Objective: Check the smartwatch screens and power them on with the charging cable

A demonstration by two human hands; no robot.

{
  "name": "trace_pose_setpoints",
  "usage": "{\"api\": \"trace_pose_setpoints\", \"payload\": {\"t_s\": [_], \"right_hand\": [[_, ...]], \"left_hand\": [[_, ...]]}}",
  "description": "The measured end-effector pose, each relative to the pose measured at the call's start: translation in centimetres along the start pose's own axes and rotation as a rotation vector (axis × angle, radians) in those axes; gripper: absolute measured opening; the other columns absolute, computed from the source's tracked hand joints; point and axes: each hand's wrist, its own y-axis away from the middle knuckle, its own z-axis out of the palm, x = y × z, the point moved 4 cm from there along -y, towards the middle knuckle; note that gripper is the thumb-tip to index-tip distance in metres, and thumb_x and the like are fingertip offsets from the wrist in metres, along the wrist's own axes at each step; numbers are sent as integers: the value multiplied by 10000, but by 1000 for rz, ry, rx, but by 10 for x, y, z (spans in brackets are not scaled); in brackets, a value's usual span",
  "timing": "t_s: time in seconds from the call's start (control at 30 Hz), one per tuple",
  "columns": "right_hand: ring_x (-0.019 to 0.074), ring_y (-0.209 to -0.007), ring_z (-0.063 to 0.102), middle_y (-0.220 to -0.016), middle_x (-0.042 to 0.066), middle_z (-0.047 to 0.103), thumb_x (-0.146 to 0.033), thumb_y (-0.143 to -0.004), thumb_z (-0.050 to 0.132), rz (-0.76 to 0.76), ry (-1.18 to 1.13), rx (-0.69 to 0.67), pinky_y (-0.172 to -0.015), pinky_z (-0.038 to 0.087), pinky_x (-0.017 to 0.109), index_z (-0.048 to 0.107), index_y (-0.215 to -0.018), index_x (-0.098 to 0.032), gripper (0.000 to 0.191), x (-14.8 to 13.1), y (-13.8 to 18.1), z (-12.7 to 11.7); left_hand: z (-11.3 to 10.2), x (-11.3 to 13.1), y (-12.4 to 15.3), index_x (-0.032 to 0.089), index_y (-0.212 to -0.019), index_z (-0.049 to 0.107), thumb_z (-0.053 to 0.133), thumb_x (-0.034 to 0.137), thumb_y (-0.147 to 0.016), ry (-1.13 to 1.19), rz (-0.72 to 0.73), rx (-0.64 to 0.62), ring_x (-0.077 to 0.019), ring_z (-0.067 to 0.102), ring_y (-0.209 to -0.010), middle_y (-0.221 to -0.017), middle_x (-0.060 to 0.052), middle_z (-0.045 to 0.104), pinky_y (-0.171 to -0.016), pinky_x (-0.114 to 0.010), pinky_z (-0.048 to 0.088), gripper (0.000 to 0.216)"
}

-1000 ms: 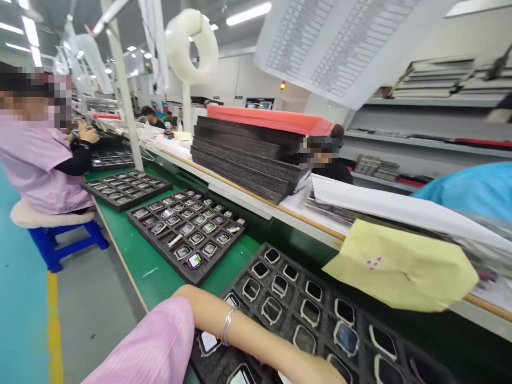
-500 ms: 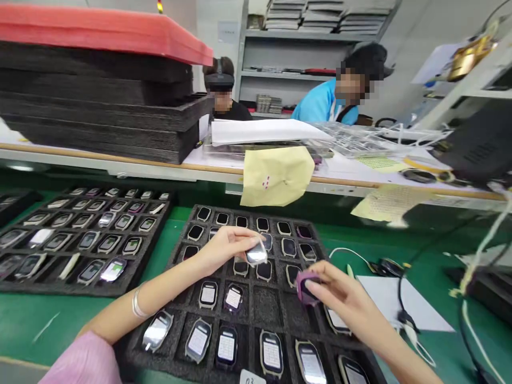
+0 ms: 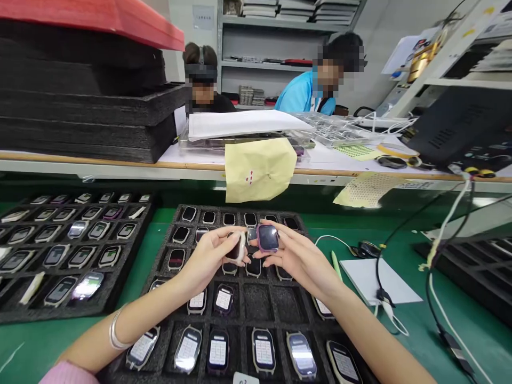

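My left hand [image 3: 212,255], with a silver bangle on its wrist, pinches a pale silver smartwatch body [image 3: 240,248] tilted on its edge. Close beside it, my right hand [image 3: 302,256] grips a purple smartwatch body [image 3: 268,238], its dark screen facing me. Both watches are strapless and held up over a black foam tray [image 3: 258,302]. Rows of watches sit in its pockets: dark screens at the far side, lit white screens at the near side, such as this lit watch [image 3: 263,349]. My hands and forearms hide part of the middle rows.
A second foam tray of watches [image 3: 98,230] lies at the left on the green table [image 3: 24,346]. Stacked black foam trays [image 3: 80,117] stand on the raised shelf. Cables [image 3: 432,256], white paper [image 3: 380,280] and a green pen [image 3: 336,265] are at the right. Two people sit beyond.
My right hand has lifted the purple watch from low over the tray, up and left beside the left hand. The silver watch has turned onto its edge. The view has shifted slightly.
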Motion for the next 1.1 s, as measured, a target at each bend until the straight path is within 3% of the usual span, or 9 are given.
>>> {"api": "trace_pose_setpoints", "payload": {"t_s": [0.13,0.33,0.4,0.47,0.53,0.6,0.8,0.97,1.1], "right_hand": [[232,-879,682,-1021,93,685,-270,-884,626,-20,59,-22,-725,531,329,498,-1287,-231,425,1,0,-2],[254,-895,681,-1046,118,679,-305,-897,604,38,44,-89,-698,541,341,493,-1310,-203,440,7,-2,-1],[258,-908,679,-1050,123,677,-302,-906,592,53,25,-101,-709,540,346,487,-1320,-194,440,9,-2,-1],[250,-905,678,-1041,115,678,-299,-911,588,48,29,-105,-710,540,343,493,-1318,-207,428,11,-3,-1],[236,-886,673,-1033,102,677,-299,-897,610,34,37,-101,-685,540,331,523,-1290,-228,408,12,-4,-1],[225,-852,666,-1027,99,674,-305,-874,639,29,34,-103,-632,535,310,557,-1246,-238,387,12,-5,-1],[207,-774,655,-960,79,678,-321,-825,694,17,50,-112,-589,505,286,604,-1107,-232,309,9,-4,0],[200,-760,659,-948,67,677,-318,-827,689,-5,13,-120,-620,507,297,604,-1101,-235,299,9,-4,-1],[217,-797,665,-964,76,678,-326,-813,702,10,-20,-128,-640,510,310,599,-1120,-233,338,14,-7,-3]], "left_hand": [[1,-1,1,137,-1190,536,604,399,-842,-34,-4,40,-120,558,-629,-724,-10,557,-529,-223,460,441],[-4,-1,4,182,-1269,466,641,308,-798,-482,67,68,-70,449,-485,-735,34,511,-461,-209,383,518],[-5,3,5,196,-1268,481,607,268,-813,-645,134,74,-105,514,-583,-836,-4,577,-544,-233,427,477],[-5,5,7,197,-1277,482,592,226,-811,-783,203,67,-165,580,-777,-985,-47,626,-725,-283,468,479],[-5,7,9,197,-1302,461,595,223,-803,-856,253,66,-222,578,-980,-1144,-79,612,-889,-342,443,517],[-4,6,12,200,-1339,421,615,250,-790,-877,262,69,-250,561,-1060,-1242,-99,571,-939,-370,429,584],[0,3,17,195,-1395,343,593,264,-800,-923,181,69,-196,610,-797,-1167,-108,599,-704,-310,517,649],[4,5,18,196,-1392,349,565,251,-812,-910,188,83,-198,618,-855,-1329,-122,509,-648,-270,517,622],[5,7,18,189,-1355,392,564,217,-803,-898,205,88,-194,615,-837,-1209,-102,587,-643,-264,512,579]]}}
